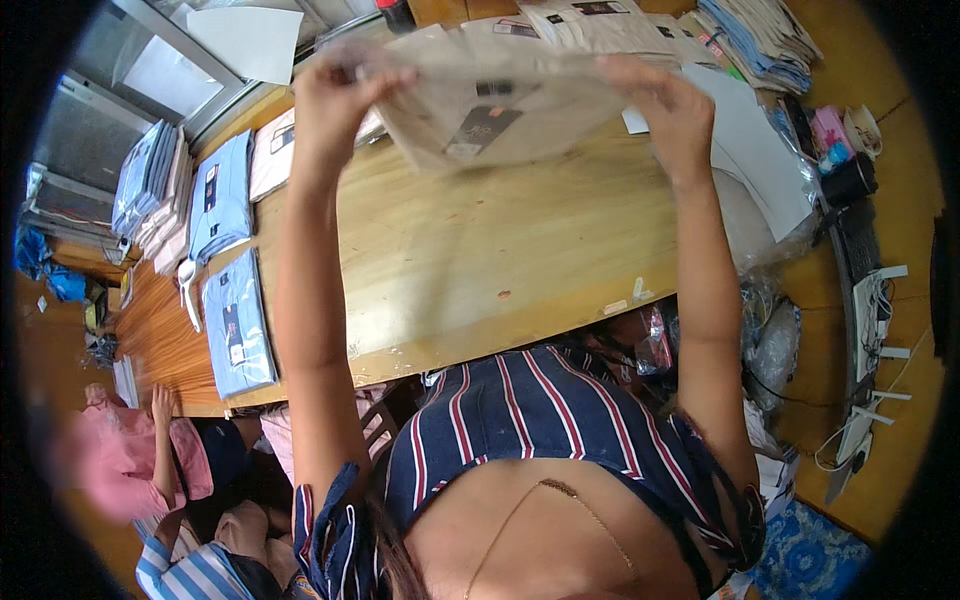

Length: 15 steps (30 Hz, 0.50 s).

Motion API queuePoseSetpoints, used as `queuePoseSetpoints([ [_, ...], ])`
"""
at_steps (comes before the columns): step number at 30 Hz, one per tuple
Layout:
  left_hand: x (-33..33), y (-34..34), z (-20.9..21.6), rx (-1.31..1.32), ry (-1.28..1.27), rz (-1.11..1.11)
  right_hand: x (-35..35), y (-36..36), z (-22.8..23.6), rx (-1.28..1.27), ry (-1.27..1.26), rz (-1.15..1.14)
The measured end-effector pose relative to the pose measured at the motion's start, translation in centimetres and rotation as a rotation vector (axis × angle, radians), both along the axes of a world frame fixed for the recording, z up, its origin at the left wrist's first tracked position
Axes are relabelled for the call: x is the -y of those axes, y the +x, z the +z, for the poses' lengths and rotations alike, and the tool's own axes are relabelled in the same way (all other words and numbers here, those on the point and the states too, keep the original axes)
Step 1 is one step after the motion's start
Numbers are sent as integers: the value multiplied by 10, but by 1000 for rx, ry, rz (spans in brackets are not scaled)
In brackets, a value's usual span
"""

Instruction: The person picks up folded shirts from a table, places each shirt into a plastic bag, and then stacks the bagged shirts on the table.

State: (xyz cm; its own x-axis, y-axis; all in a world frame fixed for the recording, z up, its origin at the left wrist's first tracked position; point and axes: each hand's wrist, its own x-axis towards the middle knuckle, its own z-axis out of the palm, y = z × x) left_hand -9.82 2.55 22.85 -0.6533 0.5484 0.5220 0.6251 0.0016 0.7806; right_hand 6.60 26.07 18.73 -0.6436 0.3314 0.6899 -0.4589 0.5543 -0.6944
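A folded beige shirt in a clear plastic bag [560, 125], with a dark tag on its front, is raised over the far part of the table. My left hand [335, 105] pinches its left upper corner; that corner is blurred by motion. At the opposite corner, my right hand [675, 110] has its fingers closed on the bag's edge. Both arms are stretched forward above the wooden table [480, 250].
Bagged blue shirts [238, 320] lie along the table's left side, beside stacked shirts [150, 190]. More bagged shirts [600, 30] cover the far edge. White sheets [750, 160] lie at the right. Another person in pink [130, 450] is at the lower left.
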Motion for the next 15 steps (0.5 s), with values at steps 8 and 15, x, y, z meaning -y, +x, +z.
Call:
queuePoseSetpoints([
  [8,53,92,-196,-260,-528,-439,32,125,-173,524,584,-10],
  [15,26,92,-191,-336,-699,-535,53,168,-161,719,377,-63],
])
